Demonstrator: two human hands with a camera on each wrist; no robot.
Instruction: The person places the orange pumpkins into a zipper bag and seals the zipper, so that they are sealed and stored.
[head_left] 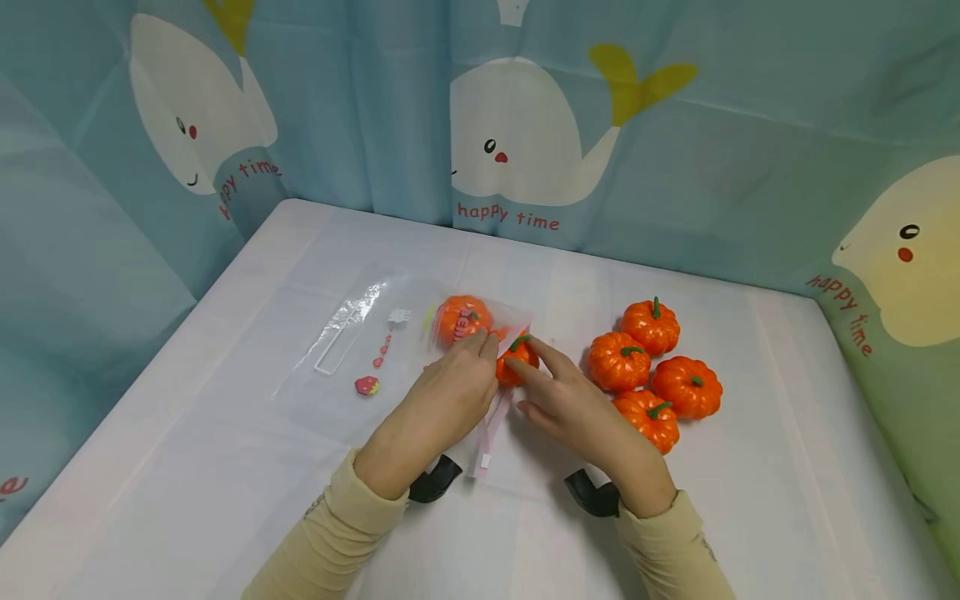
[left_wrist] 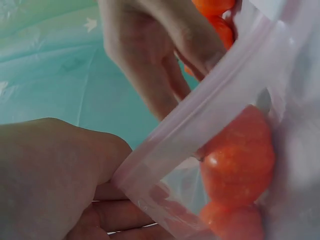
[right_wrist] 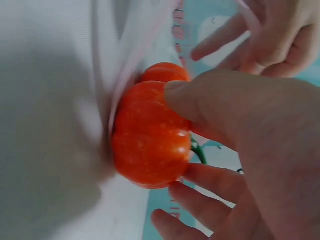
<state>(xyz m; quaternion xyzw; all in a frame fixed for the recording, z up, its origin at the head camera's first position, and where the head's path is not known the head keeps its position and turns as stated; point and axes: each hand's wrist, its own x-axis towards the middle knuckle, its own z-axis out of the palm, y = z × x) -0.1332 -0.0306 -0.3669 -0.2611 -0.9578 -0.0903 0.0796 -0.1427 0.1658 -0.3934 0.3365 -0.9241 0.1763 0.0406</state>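
A clear zip bag (head_left: 491,429) with a pink edge and printed strawberries lies at the table's middle, its mouth toward the right. My left hand (head_left: 453,383) pinches the bag's edge, which stretches in front of its fingers in the left wrist view. One orange toy pumpkin (head_left: 452,315) sits inside. At the bag's mouth, my right hand (head_left: 570,404) holds a second small pumpkin (right_wrist: 150,140) with a green stem. Its thumb lies on one side and fingertips touch the other. The bag's pink edge runs right along this pumpkin.
Several more orange pumpkins (head_left: 686,387) sit grouped on the white table (head_left: 772,467), just right of my right hand. A blue curtain (head_left: 390,108) with whale prints hangs behind the table's back edge. Black straps (head_left: 435,481) show at both wrists.
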